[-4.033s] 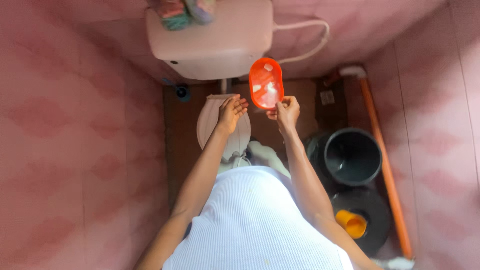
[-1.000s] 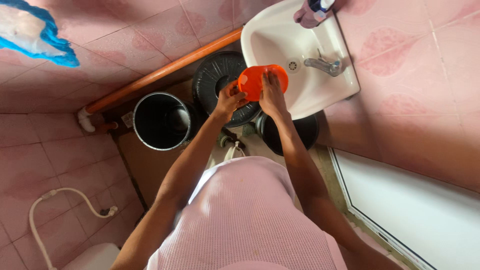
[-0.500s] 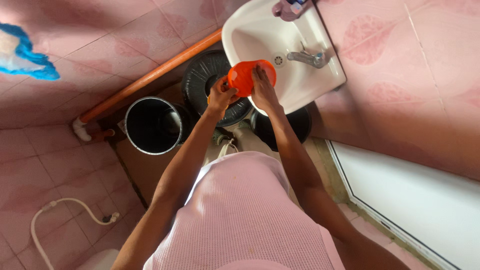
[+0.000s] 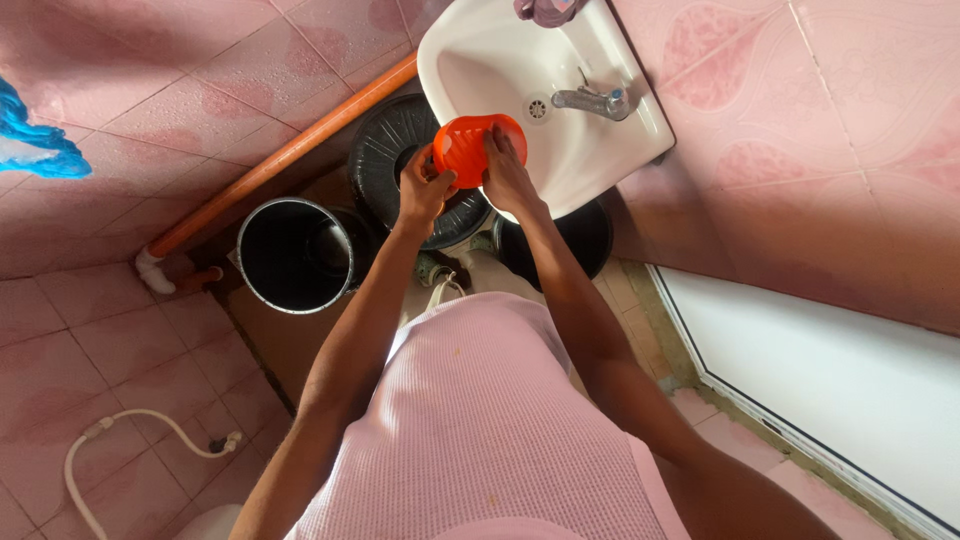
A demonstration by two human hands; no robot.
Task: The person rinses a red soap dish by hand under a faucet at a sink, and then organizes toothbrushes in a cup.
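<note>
Two bare hands hold one orange oval dish (image 4: pixel 472 146) at the front edge of the white washbasin (image 4: pixel 500 60), which serves as the landmark for all places below. Left hand (image 4: pixel 422 190): just in front of the basin's front-left rim, its fingers closed on the dish's left end. Right hand (image 4: pixel 508 175): over the basin's front rim, its fingers laid against the dish's right side and closed on it. The dish is tilted, partly over the bowl and partly beyond the rim.

Within the basin, a round drain (image 4: pixel 537 108) lies near the metal tap (image 4: pixel 592 100), which stands on the right ledge. A purple item (image 4: pixel 548 10) rests on the far ledge, cut off by the frame.

Below the basin's left side stands a black ribbed lid (image 4: pixel 385 150); farther left of it, a dark empty bucket (image 4: pixel 295 255). Directly beneath the basin a second dark container (image 4: pixel 580 235) is partly hidden by the right forearm. An orange pipe (image 4: pixel 280 160) runs along the pink tiled wall (image 4: pixel 800 120) to the left of the basin.
</note>
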